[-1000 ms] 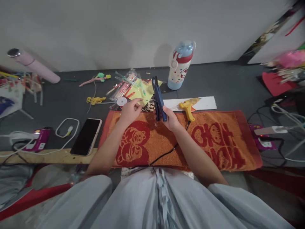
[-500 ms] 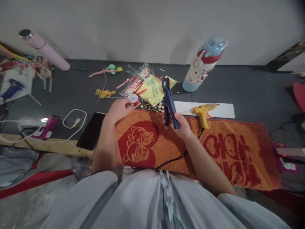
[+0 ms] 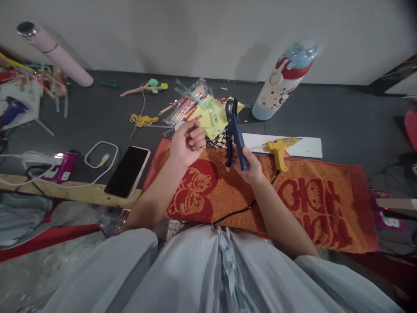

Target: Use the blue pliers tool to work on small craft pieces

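My right hand (image 3: 249, 167) grips the handles of a dark blue cutter (image 3: 235, 132), held upright above the orange and red towel (image 3: 312, 195). My left hand (image 3: 187, 143) is raised just left of it, fingers curled in; what they hold, if anything, is hidden. A small white disc (image 3: 179, 126) peeks out behind that hand. Yellow paper and clear packets of sticks (image 3: 198, 111) lie just beyond both hands.
A yellow glue gun (image 3: 279, 149) rests on a white strip (image 3: 309, 148), its black cord crossing the towel. A white and blue bottle (image 3: 282, 82) stands behind. A phone (image 3: 127, 171), white cable (image 3: 99, 158) and wooden plank (image 3: 70, 195) lie left. A pink tube (image 3: 55, 54) leans far left.
My left hand has lifted off the white disc and curled up closer to the cutter. The right hand keeps its grip; the view shifted slightly.
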`<state>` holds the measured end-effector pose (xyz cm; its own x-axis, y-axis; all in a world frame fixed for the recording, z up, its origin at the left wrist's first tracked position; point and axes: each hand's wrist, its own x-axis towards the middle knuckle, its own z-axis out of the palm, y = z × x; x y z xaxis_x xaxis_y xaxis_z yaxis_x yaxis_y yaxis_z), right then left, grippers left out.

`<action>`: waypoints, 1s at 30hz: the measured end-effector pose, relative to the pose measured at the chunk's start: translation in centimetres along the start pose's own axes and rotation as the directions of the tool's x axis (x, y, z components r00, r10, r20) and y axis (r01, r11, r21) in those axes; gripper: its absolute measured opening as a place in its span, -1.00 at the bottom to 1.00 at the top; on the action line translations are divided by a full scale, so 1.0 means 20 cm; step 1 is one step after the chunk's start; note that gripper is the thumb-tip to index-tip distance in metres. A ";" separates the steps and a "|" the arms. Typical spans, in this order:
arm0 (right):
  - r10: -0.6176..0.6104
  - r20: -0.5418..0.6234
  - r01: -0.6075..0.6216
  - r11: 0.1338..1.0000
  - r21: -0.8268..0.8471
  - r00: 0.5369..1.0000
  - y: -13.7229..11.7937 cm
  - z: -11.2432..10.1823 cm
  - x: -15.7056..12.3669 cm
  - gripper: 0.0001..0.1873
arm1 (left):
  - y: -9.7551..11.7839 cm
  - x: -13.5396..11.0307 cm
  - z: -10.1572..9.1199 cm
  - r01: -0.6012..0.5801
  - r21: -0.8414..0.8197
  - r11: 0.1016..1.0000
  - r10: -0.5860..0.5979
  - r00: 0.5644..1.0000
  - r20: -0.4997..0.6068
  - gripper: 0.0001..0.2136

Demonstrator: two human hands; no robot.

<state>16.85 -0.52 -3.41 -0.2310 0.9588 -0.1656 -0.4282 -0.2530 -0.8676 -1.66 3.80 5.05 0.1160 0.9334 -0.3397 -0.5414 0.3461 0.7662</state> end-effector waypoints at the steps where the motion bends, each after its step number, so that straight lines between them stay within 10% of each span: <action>1: -0.013 0.005 0.013 1.000 -0.012 1.000 0.01 0.00 0.00 -0.51 | 0.00 -0.01 0.02 0.005 -0.067 0.998 -0.006 1.000 -0.012 -0.73; 15: -0.273 0.032 0.248 0.812 -0.529 0.962 0.05 0.00 -0.03 -0.23 | -0.09 -0.20 0.16 -0.094 -0.500 0.861 0.109 0.994 0.000 -0.76; 21: -0.339 0.078 0.306 0.698 -0.648 0.938 0.05 0.00 -0.04 -0.21 | -0.12 -0.23 0.19 -0.141 -0.312 0.939 0.131 0.990 -0.053 -0.78; 30: -0.329 0.025 0.285 0.775 -0.564 0.944 0.04 0.00 -0.05 -0.31 | -0.14 -0.23 0.13 -0.249 0.082 0.965 0.254 0.965 -0.068 -0.69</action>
<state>16.70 -1.69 -3.85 -0.0992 0.9850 0.1410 0.0953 0.1504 -0.9840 1.58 -1.23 5.83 -0.0821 0.9821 -0.1696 -0.4828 0.1096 0.8688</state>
